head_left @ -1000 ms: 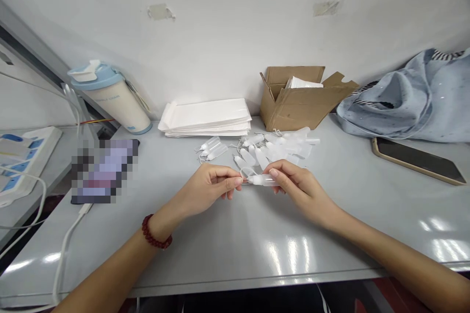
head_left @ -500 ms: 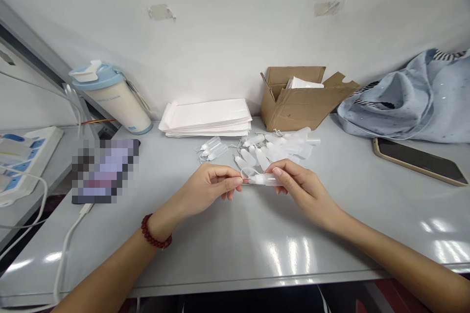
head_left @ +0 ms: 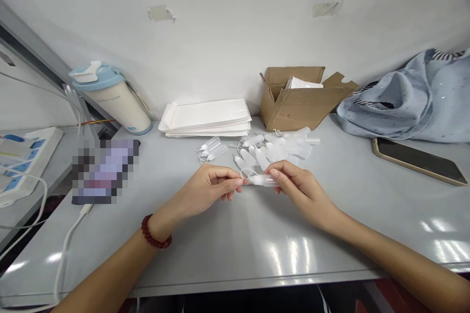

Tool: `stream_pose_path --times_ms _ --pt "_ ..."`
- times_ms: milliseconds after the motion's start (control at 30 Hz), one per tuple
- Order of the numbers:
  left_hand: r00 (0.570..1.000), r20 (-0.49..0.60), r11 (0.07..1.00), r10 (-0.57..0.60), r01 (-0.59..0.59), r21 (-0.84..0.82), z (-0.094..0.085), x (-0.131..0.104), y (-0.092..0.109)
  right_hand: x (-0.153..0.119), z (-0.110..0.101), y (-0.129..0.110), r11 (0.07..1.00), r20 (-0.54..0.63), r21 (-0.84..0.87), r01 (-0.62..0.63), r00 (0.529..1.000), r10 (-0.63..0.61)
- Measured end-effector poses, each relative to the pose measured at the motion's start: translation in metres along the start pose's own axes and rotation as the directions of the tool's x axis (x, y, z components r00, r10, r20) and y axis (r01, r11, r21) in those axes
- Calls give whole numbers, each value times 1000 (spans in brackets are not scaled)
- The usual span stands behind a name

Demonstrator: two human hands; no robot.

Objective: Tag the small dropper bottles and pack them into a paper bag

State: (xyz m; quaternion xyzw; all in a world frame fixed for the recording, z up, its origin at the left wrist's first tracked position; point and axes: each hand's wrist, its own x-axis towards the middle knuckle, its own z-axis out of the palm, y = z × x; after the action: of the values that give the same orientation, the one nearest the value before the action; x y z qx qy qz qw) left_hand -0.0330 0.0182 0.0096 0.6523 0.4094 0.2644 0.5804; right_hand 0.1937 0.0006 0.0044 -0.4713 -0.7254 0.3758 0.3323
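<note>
A small translucent plastic bottle [head_left: 263,180] lies sideways between my hands, its white tip pointing left. My right hand [head_left: 303,190] pinches the body of the bottle at its right end. At the tip, my left hand [head_left: 215,188] has thumb and fingers pressed together on a thin part, too small to make out fully. A white loop of cord curves above the tip. Just behind, more translucent bottles [head_left: 281,149] with thin white loops lie in a loose pile, and a few others [head_left: 213,148] lie to its left.
White envelopes [head_left: 205,116] are stacked at the back beside an open cardboard box [head_left: 299,107]. A cream bottle [head_left: 117,102] and a blurred phone [head_left: 108,171] stand left. Blue cloth [head_left: 411,102] and another phone [head_left: 418,159] are right.
My right hand has shifted very slightly left along the small bottle. My left hand keeps nearly the same place at the tip.
</note>
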Motion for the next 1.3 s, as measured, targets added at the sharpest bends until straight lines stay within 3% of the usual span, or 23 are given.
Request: stream_pose_path --times_ms 467,767,1300 --pt "997 44 993 -67 63 97 5 -2 6 0 -3 -3 989 131 -129 70 990 -53" --pt "996 46 992 -81 76 99 11 -1 6 -2 2 0 984 137 -151 94 988 -73" --pt "997 -7 992 -79 80 100 15 0 2 -3 7 2 988 140 -151 24 990 -3"
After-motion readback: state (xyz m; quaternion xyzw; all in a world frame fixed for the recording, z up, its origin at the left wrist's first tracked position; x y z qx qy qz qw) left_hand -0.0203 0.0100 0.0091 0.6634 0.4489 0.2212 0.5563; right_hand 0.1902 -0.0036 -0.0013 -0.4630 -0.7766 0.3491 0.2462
